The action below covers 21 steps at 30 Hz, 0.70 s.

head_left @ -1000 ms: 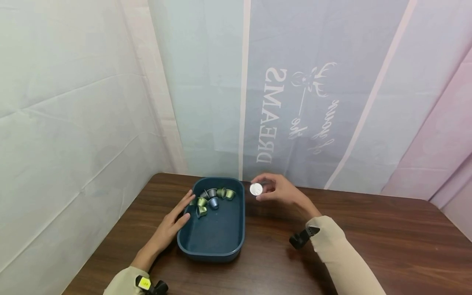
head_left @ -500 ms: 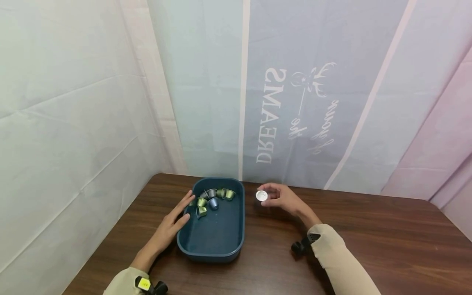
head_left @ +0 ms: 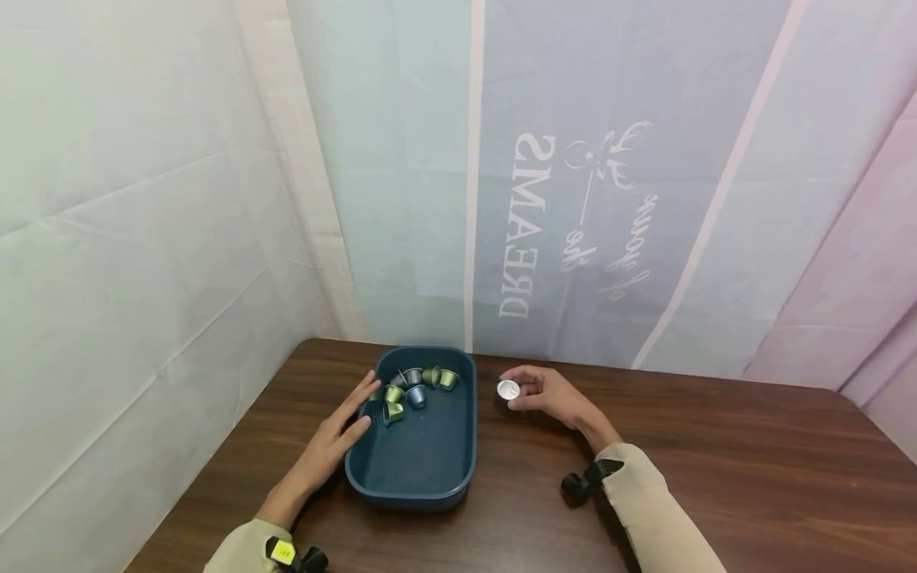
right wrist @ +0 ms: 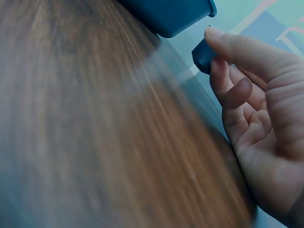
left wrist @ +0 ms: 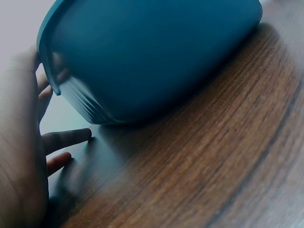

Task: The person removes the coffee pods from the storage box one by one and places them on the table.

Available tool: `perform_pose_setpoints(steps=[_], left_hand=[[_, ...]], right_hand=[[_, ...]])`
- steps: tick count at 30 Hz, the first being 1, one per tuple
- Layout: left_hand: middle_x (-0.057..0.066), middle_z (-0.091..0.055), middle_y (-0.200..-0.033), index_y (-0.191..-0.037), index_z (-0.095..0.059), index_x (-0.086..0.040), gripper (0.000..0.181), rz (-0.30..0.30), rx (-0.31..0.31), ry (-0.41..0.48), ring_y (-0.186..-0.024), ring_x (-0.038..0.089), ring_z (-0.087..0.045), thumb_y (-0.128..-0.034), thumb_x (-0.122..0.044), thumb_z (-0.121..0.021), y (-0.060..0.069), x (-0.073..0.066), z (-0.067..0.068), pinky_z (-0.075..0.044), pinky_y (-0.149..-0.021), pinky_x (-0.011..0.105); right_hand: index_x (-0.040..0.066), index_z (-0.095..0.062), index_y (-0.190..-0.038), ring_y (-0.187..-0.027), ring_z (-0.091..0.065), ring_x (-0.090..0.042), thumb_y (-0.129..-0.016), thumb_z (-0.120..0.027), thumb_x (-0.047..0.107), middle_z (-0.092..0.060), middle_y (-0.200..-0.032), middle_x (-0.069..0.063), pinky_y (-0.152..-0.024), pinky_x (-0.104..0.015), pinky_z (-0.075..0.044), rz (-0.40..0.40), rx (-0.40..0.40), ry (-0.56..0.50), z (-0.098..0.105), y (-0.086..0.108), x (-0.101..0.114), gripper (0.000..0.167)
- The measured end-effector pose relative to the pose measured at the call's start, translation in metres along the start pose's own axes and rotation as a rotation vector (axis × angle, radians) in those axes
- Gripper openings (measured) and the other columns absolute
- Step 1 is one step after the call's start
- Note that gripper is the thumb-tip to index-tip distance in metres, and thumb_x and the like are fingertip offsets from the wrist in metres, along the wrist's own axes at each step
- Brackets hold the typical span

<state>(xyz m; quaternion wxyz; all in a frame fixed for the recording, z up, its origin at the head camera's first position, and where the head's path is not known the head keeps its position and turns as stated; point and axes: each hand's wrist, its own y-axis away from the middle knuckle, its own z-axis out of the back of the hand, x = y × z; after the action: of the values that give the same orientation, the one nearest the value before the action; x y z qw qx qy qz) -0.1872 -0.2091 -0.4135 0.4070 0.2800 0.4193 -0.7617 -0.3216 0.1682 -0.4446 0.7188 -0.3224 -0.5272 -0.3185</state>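
Observation:
A coffee capsule (head_left: 509,390) with a silver lid facing up is pinched between thumb and fingers of my right hand (head_left: 557,396), just right of the bin. Its dark blue side (right wrist: 203,56) shows in the right wrist view. My left hand (head_left: 328,442) rests with fairly straight fingers on the left rim of a dark blue rectangular bin (head_left: 419,500). In the left wrist view, some of that hand's fingers (left wrist: 66,138) reach down beside the bin's outer wall. Several green, grey and blue capsules (head_left: 417,395) lie in the far left part of the bin.
The bin stands on a dark wood table (head_left: 688,469), near its back edge. Behind it hangs a pale cloth (head_left: 401,199) with mirrored lettering, and another light cloth (head_left: 143,278) runs along the left side.
My right hand has come down toward the table and slightly right with the capsule, turning its lid more upward. The left hand and the bin have stayed in place.

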Motion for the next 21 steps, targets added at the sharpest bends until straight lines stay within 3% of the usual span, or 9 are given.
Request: perform_pose_setpoints(steps=[9, 21], left_hand=[[0.016, -0.019, -0.156, -0.148, -0.035, -0.006, 0.049, 0.004, -0.013, -0.002, -0.140, 0.040, -0.019, -0.1000, -0.005, -0.045, -0.0010, -0.0002, 0.0011, -0.018, -0.103, 0.067], [0.019, -0.018, -0.156, -0.148, -0.034, -0.008, 0.049, 0.022, -0.004, 0.001, -0.140, 0.040, -0.018, -0.0999, -0.004, -0.044, 0.0000, -0.0012, 0.0007, -0.017, -0.102, 0.068]], right_hand=[[0.002, -0.059, -0.125, -0.083, -0.059, -0.020, -0.079, -0.078, 0.007, -0.064, -0.104, -0.012, -0.070, -0.026, -0.050, -0.051, -0.012, 0.098, -0.0044, -0.0008, 0.0040, 0.050], [0.007, -0.063, -0.118, -0.084, -0.060, -0.021, -0.077, -0.081, 0.013, -0.064, -0.100, -0.010, -0.070, -0.028, -0.051, -0.059, -0.061, 0.126, -0.0062, 0.0028, 0.0036, 0.046]])
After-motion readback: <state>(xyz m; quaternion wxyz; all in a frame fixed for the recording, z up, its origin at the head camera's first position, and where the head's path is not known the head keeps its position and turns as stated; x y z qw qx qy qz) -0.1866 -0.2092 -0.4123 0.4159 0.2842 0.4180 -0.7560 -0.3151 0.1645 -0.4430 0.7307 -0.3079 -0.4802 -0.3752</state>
